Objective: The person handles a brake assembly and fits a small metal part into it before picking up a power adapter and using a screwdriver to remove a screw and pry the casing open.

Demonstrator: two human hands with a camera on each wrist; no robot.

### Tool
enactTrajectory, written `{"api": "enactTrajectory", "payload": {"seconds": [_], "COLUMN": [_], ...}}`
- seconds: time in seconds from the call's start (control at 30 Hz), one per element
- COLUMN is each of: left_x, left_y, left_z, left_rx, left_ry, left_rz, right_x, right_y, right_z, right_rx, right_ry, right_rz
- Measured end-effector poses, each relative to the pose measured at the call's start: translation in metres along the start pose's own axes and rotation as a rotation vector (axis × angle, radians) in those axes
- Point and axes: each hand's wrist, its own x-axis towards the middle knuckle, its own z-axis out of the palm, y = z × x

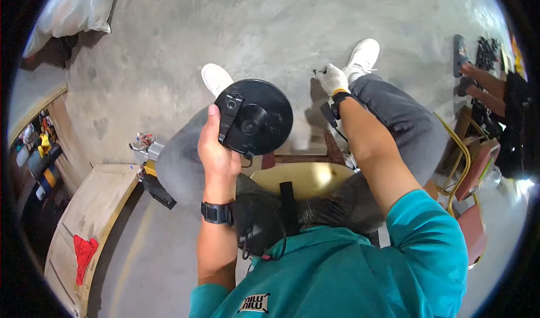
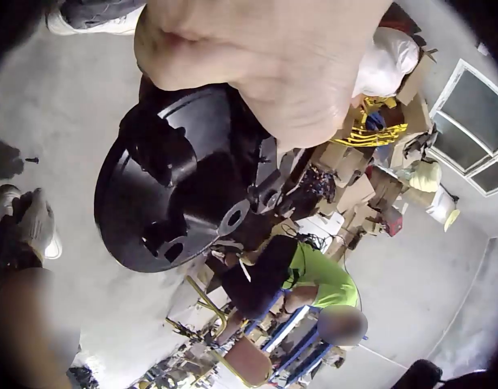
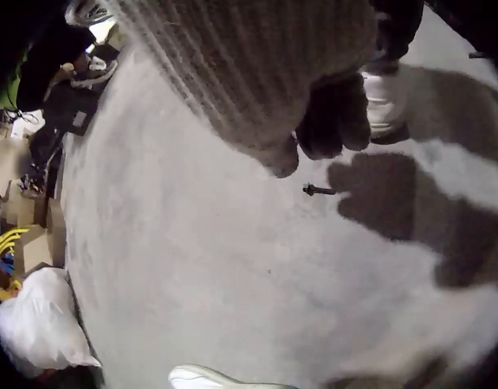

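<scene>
Grey, faintly mottled floor (image 1: 157, 31) spreads through the room, shadowed in patches. A pale table (image 1: 104, 197) stands at left, a red cloth (image 1: 83, 257) on it; chairs (image 1: 478, 174) with yellow frames stand at right near a bright glare (image 1: 525, 184). Boxes (image 2: 352, 188) crowd near a white-framed window (image 2: 478, 109) in a pale wall (image 2: 468, 212).

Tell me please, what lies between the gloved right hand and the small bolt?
Nothing: in the right wrist view, only a short stretch of bare grey floor shows between the gloved right hand and the small bolt.

There are two white shoes (image 1: 363, 54), one disc (image 1: 273, 107), one bolt (image 3: 317, 190).
</scene>
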Motion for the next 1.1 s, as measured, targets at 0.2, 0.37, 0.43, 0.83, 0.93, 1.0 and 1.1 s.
{"api": "enactTrajectory", "payload": {"seconds": [0.2, 0.37, 0.43, 0.83, 0.93, 1.0, 1.1], "left_x": [0.008, 0.014, 0.015, -0.002, -0.017, -0.031, -0.051], "left_y": [0.004, -0.001, -0.002, 0.001, -0.002, -0.003, -0.004], "left_z": [0.010, 0.005, 0.007, 0.000, -0.008, -0.004, 0.002], "left_rx": [0.030, -0.020, -0.065, -0.218, -0.261, -0.221, -0.166], "left_ry": [0.150, -0.003, -0.003, -0.132, -0.279, -0.281, -0.304], "left_rz": [-0.181, -0.171, -0.181, -0.144, -0.125, -0.076, -0.035], "right_x": [0.032, 0.049, 0.044, -0.023, -0.082, -0.141, -0.220], "right_y": [0.009, 0.020, 0.014, -0.098, -0.134, -0.156, -0.170], "right_z": [0.044, 0.064, 0.051, -0.129, -0.190, -0.229, -0.254], "right_rx": [-0.070, -0.102, -0.070, 0.867, 1.164, 1.163, 1.041], "right_ry": [-0.026, 0.041, 0.020, 0.055, 0.084, 0.069, 0.053], "right_rz": [-0.043, -0.104, -0.075, -0.074, -0.297, -0.421, -0.593]}}
